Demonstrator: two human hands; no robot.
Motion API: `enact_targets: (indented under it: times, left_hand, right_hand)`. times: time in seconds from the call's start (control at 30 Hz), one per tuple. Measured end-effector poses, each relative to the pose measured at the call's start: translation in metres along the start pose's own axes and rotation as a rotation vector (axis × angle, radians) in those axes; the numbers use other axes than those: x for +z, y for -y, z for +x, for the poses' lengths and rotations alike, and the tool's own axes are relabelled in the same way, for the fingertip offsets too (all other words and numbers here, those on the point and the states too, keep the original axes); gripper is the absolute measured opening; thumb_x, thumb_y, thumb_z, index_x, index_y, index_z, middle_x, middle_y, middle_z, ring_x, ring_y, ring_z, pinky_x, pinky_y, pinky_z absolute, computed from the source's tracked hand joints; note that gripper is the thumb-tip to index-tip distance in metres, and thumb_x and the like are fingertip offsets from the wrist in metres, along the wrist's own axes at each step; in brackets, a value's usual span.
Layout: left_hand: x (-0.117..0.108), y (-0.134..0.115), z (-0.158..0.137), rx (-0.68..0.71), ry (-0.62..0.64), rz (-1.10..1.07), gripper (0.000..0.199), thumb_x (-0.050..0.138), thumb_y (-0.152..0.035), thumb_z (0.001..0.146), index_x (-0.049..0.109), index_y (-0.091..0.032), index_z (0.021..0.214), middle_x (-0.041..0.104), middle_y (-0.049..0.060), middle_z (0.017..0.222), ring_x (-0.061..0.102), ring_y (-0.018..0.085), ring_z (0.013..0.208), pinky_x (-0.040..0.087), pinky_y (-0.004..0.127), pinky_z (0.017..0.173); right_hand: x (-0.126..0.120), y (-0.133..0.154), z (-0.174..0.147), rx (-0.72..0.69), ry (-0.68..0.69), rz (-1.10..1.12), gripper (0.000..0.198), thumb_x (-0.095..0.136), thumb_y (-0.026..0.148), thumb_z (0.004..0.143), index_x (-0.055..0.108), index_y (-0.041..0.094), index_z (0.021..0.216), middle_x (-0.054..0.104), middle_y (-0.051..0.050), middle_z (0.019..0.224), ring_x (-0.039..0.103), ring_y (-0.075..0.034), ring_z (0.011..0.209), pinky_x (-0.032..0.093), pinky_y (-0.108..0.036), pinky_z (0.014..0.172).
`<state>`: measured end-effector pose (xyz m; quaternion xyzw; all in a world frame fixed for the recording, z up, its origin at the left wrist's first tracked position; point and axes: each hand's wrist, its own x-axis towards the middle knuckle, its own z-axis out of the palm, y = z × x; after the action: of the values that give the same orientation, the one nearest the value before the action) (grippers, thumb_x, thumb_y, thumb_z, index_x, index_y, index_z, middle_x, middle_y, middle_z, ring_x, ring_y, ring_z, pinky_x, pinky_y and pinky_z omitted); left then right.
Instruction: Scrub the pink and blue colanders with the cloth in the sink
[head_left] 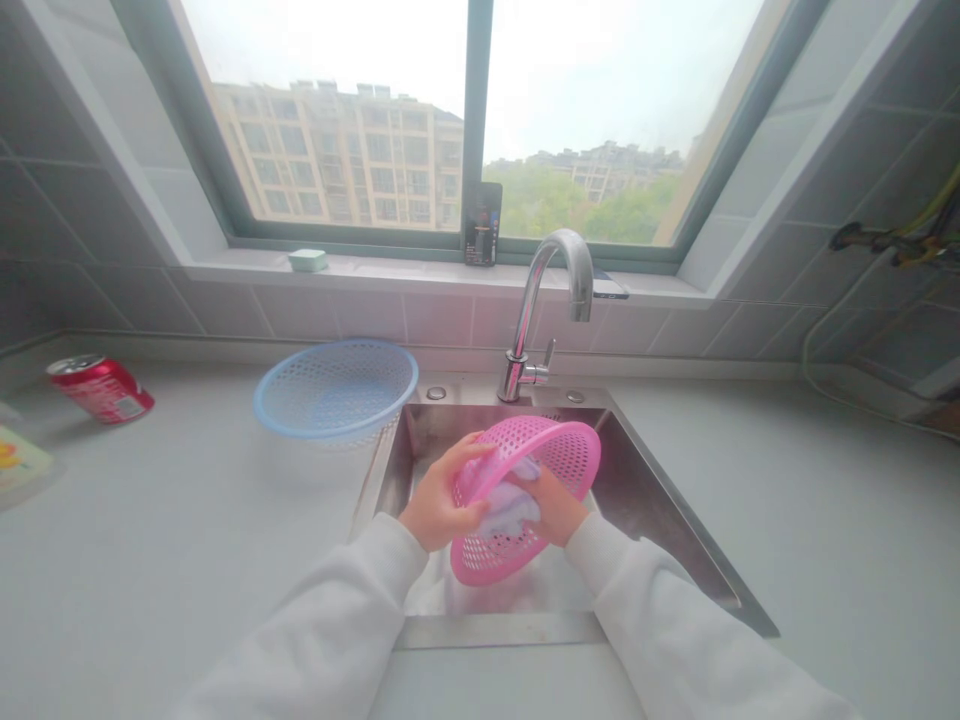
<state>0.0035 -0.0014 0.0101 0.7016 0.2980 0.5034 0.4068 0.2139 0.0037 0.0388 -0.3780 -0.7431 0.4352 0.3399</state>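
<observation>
A pink perforated plastic basket point(574, 450) is held tilted over the stainless steel sink point(652, 500), its open side toward me. My left hand point(448, 495) grips the basket's left rim, thumb on the near side and fingers behind. Inside the basket, my right hand point(553, 503) is closed on a white and pale purple cloth point(510, 508), pressed against the basket's inner wall. Part of the cloth and the right fingertips are hidden in the folds. The chrome faucet point(544, 300) arches behind the basket; no water stream shows from its spout.
Left of the sink stands a blue perforated basket point(337, 385). A red can point(101, 388) leans on the left counter, beside a partly visible patterned container point(22, 465). On the windowsill are a pale green block point(307, 261) and an upright phone point(484, 225). Pipes point(892, 240) run along the right wall.
</observation>
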Motion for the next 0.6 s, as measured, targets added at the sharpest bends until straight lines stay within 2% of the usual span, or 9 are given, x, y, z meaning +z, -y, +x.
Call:
enact_targets:
  times: [0.07,0.13,0.23,0.3,0.4,0.6]
  left_hand:
    - [0.001,0.000,0.000,-0.001,-0.012,-0.030,0.062,0.078,-0.034,0.074,0.069,-0.019,0.133,0.055,0.018,0.156,0.051,0.041,0.147,0.037,0.054,0.125]
    - [0.003,0.000,-0.001,-0.002,-0.042,-0.040,0.061,0.078,-0.036,0.074,0.070,-0.018,0.132,0.057,0.018,0.155,0.052,0.040,0.146,0.036,0.054,0.125]
    - [0.005,-0.001,-0.002,-0.013,-0.068,-0.024,0.063,0.079,-0.040,0.073,0.071,-0.018,0.131,0.059,0.018,0.153,0.049,0.041,0.148,0.033,0.055,0.126]
    - [0.006,-0.002,-0.003,-0.031,-0.062,-0.012,0.064,0.080,-0.042,0.072,0.072,-0.018,0.131,0.059,0.019,0.153,0.047,0.043,0.150,0.032,0.057,0.126]
    - [0.006,-0.003,-0.003,-0.057,-0.034,-0.004,0.065,0.079,-0.042,0.071,0.072,-0.018,0.132,0.057,0.020,0.155,0.046,0.044,0.150,0.030,0.060,0.126]
    - [0.005,-0.004,-0.001,-0.095,-0.002,0.024,0.066,0.080,-0.034,0.068,0.072,-0.019,0.132,0.057,0.019,0.156,0.048,0.043,0.149,0.031,0.058,0.127]
  right_hand:
    - [0.003,-0.001,0.000,0.020,0.010,-0.001,0.030,0.079,0.047,0.080,0.077,0.025,0.099,0.077,-0.010,0.105,0.066,-0.031,0.121,0.047,-0.047,0.115]
    - [0.011,-0.005,0.002,0.089,0.040,0.009,0.028,0.070,0.046,0.088,0.075,0.024,0.104,0.078,-0.009,0.104,0.070,-0.029,0.110,0.054,-0.045,0.106]
    - [0.022,-0.013,0.004,0.163,0.162,-0.066,0.019,0.071,0.042,0.087,0.074,0.024,0.092,0.077,-0.005,0.092,0.070,-0.025,0.090,0.058,-0.043,0.095]
    - [0.025,-0.018,0.004,0.186,0.230,-0.127,0.013,0.074,0.036,0.084,0.072,0.023,0.082,0.076,-0.004,0.084,0.069,-0.023,0.084,0.058,-0.040,0.090]
    - [0.024,-0.021,0.003,0.211,0.297,-0.259,0.007,0.074,0.027,0.084,0.074,0.020,0.086,0.077,-0.007,0.088,0.070,-0.024,0.085,0.056,-0.038,0.087]
    - [0.024,-0.021,0.004,0.189,0.413,-0.447,0.014,0.067,0.019,0.088,0.077,0.016,0.097,0.080,-0.014,0.103,0.073,-0.029,0.100,0.054,-0.041,0.093]
